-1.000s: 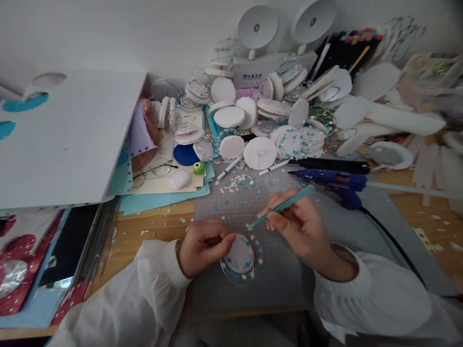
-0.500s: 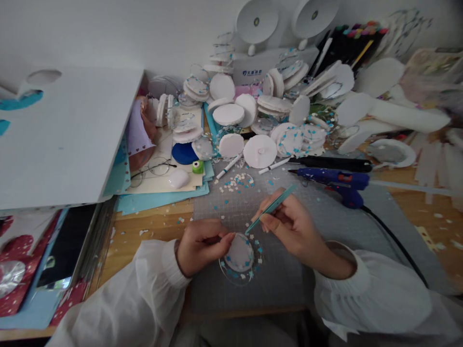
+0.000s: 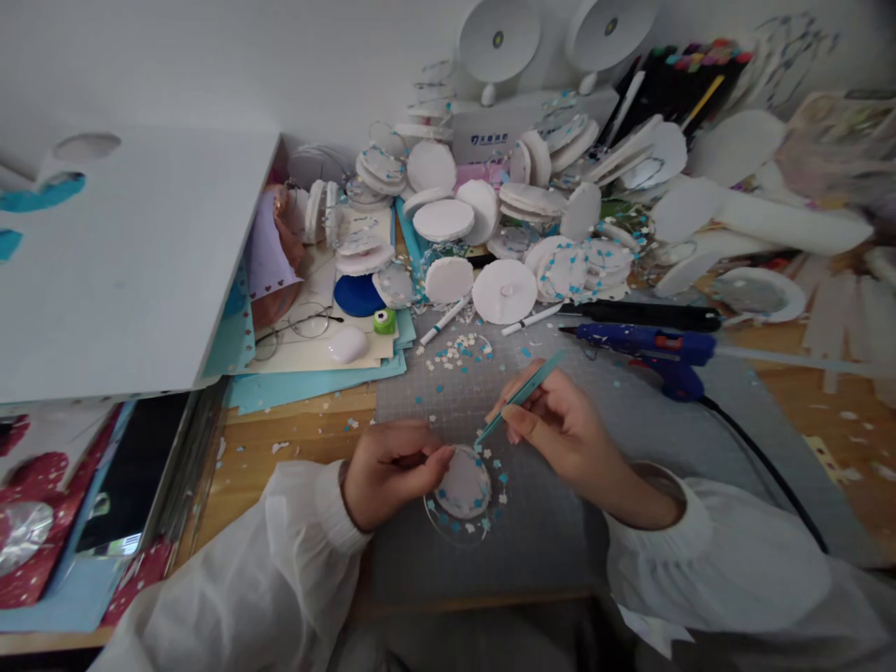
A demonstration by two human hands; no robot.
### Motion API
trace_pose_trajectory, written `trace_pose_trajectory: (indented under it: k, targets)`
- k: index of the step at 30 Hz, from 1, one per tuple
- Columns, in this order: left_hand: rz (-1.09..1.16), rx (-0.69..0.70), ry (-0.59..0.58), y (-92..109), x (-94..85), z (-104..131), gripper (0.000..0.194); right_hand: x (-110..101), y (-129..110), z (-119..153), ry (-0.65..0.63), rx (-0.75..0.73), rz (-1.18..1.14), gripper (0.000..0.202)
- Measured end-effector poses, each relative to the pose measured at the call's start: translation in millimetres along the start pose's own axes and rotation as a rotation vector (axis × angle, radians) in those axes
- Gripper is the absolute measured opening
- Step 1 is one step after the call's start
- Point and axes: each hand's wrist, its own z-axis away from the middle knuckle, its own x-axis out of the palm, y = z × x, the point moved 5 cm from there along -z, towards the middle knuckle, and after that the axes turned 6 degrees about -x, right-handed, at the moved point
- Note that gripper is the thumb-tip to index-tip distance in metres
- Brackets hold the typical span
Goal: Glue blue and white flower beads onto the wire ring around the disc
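Pale wall (image 3: 203, 65) at the back, wood worktop (image 3: 301, 431) below, partly under a grey mat (image 3: 553, 569). White disc (image 3: 462, 483) is over the mat's near end; can't tell if it lies flat or is lifted. Clear ring (image 3: 502, 499) w/ blue & white flower bits shows past it, from 1 round to 8 o'clock. My left hand (image 3: 393, 478) is at the disc's 9 o'clock, thumb & forefinger pinching its rim nr. 11. My right hand (image 3: 564, 448), at 2 o'clock, holds teal tweezers (image 3: 524, 395), fingers narrow round them, tips just beside the disc's 1 o'clock edge; too small to tell if they grip anything. From the disc: loose flowers (image 3: 460, 351) at 12 o'clock, white pens (image 3: 446, 320) beyond, 12 & 1; blue glue gun (image 3: 651, 343) at 2; green punch (image 3: 385, 323) at 11; eyeglasses (image 3: 308, 322) betw. 10 & 11. Pile of white rounds (image 3: 443, 221) w/ flowered wires at the back, 11 to 1.
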Motion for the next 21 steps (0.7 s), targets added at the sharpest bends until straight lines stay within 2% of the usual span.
trace_pose_trajectory:
  k: [10, 21]
  targets:
    - [0.054, 0.044, 0.029, 1.9, -1.3, -0.4, 0.030, 1.1, 2.0, 0.1, -0.002, 0.044, -0.013, 0.025]
    - [0.028, 0.083, 0.039, 3.5, -1.6, -0.1, 0.032, 2.3, 3.1, -1.7, -0.024, 0.065, -0.046, 0.024]
